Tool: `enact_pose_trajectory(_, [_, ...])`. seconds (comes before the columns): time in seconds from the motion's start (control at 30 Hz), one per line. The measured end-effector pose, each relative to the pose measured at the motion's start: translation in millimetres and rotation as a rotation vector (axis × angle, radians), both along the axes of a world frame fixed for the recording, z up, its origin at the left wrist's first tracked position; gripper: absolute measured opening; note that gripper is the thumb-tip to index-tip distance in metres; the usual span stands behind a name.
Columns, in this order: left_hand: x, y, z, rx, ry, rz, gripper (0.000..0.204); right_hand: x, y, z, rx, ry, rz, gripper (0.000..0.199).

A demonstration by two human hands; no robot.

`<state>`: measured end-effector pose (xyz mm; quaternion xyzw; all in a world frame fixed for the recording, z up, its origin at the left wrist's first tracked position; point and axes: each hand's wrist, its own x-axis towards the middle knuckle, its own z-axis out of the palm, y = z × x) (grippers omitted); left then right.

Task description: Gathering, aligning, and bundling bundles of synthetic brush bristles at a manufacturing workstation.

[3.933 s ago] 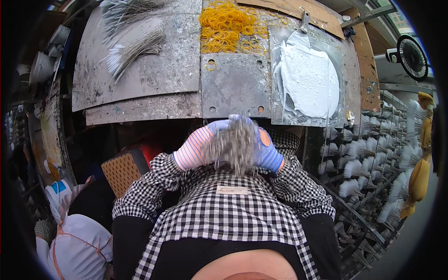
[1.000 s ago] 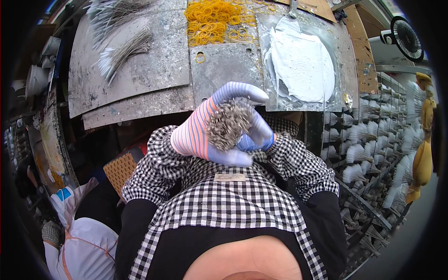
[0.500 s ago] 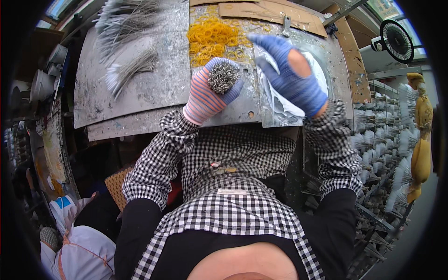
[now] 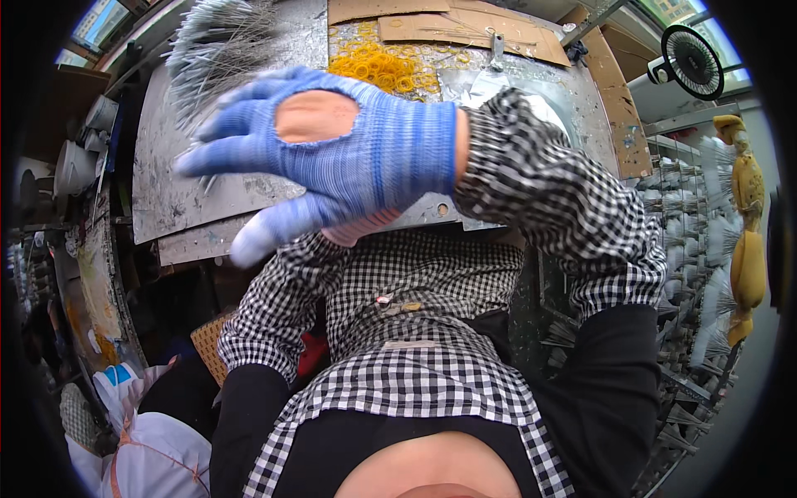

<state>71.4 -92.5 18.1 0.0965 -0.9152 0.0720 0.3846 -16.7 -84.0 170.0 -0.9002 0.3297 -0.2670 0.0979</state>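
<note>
My right hand (image 4: pixel 353 153), in a blue knit glove with a hole over its back, stretches leftward above the metal-topped table. Its fingers are spread and the thumb points down to the left. Only a strip of pink striped glove shows of my left hand (image 4: pixel 363 227), beneath the right one; its fingers and anything in them are hidden. Beyond the right fingertips lies a big pile of thin wire stems with pale ends (image 4: pixel 217 50). A smaller bunch of such stems is almost wholly covered by the right hand. Yellow rubber bands (image 4: pixel 383 68) lie heaped past the right wrist.
Cardboard sheets (image 4: pixel 473 33) cover the table's far side, with a scraper-like metal tool (image 4: pixel 497 54) by them. At the right stand a small black fan (image 4: pixel 692 62) and racks of white bristled pieces (image 4: pixel 677 216). A white sack (image 4: pixel 158 452) sits at lower left.
My right hand has swung from the table's right side across to the left. It now covers my left hand, which earlier gripped a round bundle of wire ends, and the smaller bunch of stems.
</note>
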Motion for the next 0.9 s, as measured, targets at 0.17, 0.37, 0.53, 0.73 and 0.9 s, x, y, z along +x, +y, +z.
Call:
enact_pose_trajectory(0.17, [-3.5, -6.9, -0.4, 0.192, 0.037, -0.065, 0.03, -15.7, -11.3, -38.1, -0.086, -0.015, 0.035, 0.077])
enact_pose_trajectory(0.37, [4.3, 11.3, -10.6, 0.469, 0.067, -0.134, 0.032, -2.8, 16.2, -0.7, -0.164, -0.18, 0.118, 0.07])
enact_pose_trajectory(0.53, [25.6, 13.4, -11.0, 0.659, 0.101, -0.132, 0.033, -14.3, -4.8, -20.6, 0.278, -0.217, -0.009, 0.042])
enact_pose_trajectory(0.73, [106.6, 21.0, 70.3, 1.55, 0.879, -0.21, 0.006, -46.0, -21.4, -125.2, 0.89, -0.039, -0.407, 0.051])
enact_pose_trajectory(0.9, [122.4, 8.4, 61.9, 1.65, 1.094, -0.306, 0.012, -54.4, -53.5, -167.0, 0.429, -0.207, -0.533, 0.07])
